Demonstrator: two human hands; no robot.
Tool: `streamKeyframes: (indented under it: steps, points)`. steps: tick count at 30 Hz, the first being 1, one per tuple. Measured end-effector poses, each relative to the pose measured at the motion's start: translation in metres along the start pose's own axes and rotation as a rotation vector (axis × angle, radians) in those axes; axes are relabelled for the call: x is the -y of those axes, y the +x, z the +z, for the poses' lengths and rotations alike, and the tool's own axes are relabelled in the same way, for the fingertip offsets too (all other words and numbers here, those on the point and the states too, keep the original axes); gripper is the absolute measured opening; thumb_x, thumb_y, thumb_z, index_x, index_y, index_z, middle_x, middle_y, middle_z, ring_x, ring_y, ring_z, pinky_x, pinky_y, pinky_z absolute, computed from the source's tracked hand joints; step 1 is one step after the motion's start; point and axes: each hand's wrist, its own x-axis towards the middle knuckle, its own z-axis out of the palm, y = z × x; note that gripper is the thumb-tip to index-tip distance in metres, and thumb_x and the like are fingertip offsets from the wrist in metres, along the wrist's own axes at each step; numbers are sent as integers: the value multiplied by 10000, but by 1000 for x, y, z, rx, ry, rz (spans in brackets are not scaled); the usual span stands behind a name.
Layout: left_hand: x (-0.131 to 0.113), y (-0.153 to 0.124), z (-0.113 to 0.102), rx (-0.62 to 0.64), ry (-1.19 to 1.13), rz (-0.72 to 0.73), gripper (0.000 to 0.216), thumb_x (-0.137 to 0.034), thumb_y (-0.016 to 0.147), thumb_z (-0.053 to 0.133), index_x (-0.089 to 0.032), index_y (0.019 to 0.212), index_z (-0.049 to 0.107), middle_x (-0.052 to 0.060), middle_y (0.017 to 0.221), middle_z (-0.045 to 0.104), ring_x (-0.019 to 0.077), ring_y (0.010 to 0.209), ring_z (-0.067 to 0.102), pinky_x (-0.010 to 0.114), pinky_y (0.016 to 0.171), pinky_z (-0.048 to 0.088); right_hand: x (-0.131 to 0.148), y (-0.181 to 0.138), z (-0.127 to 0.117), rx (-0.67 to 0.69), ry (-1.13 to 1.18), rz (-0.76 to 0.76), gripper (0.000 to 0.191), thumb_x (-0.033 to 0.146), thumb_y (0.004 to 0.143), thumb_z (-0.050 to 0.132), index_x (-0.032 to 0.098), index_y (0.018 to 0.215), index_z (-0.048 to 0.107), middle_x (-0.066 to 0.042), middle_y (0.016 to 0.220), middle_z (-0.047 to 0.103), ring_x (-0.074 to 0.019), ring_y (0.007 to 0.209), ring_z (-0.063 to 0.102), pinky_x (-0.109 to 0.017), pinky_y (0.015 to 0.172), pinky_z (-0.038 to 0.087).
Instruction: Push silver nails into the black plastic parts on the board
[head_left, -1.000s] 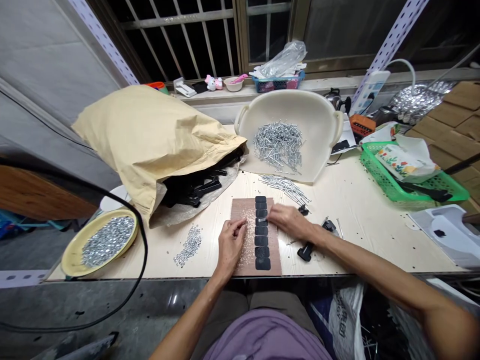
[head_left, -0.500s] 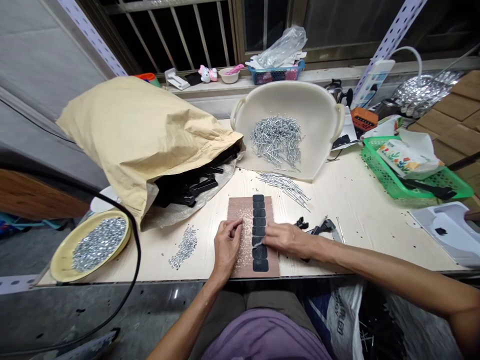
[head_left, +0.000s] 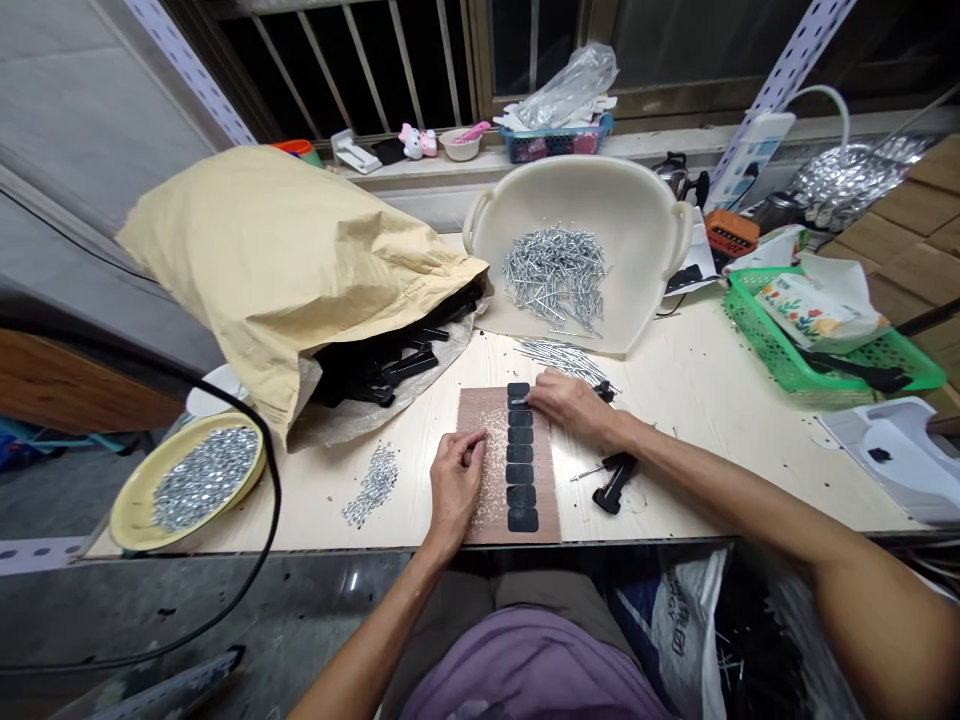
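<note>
A brown board [head_left: 491, 400] lies at the table's front edge, bearing a column of black rounded pads [head_left: 520, 453] and many pale specks. My left hand [head_left: 456, 480] rests on the board's left side, thumb and fingertips pinched; whatever they hold is too small to make out. At the column's far end, the closed fingertips of my right hand [head_left: 566, 403] touch the top pad, where a small bright sliver shows. Right of the board lie a black plastic part [head_left: 615, 487] and a thin metal pin [head_left: 587, 472]. Small shiny pieces [head_left: 373, 487] are heaped left of the board.
Behind the board, loose metal pins [head_left: 559, 354] lie before a white basin [head_left: 637, 220] holding more. A cloth sack [head_left: 300, 250] spills black parts at left, near a yellow bowl [head_left: 127, 515] of shiny pieces. A green basket [head_left: 772, 345] stands right. A black cable [head_left: 276, 500] hangs at left.
My right hand has moved away from me along the pads, from near the lower ones to the top one. My left hand has stayed almost in place.
</note>
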Motion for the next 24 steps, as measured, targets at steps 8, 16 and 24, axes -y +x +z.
streamKeyframes:
  steps: [8,16,24]
  points:
    - [-1,1,1,-23,-1,15,249,-308,850,525,-200,1014,678,44,903,590,134,708,540,259,677,440,9,-13,-11,73,7,-71,300,241,964,352,173,883,633,-38,802,566,-138,767,498,-255,628,435]
    - [-2,3,2,-16,48,37,263,-323,846,526,-184,1007,680,41,881,592,143,715,537,272,698,441,0,-85,-77,309,-157,160,408,127,800,511,221,1197,512,-56,1050,569,-166,856,541,-270,655,437]
    - [-1,3,2,-19,84,80,280,-335,858,503,-180,1008,681,43,868,597,154,750,552,280,732,443,11,-99,-34,412,-524,167,106,106,863,476,187,861,544,-67,863,572,-195,805,474,-267,482,252]
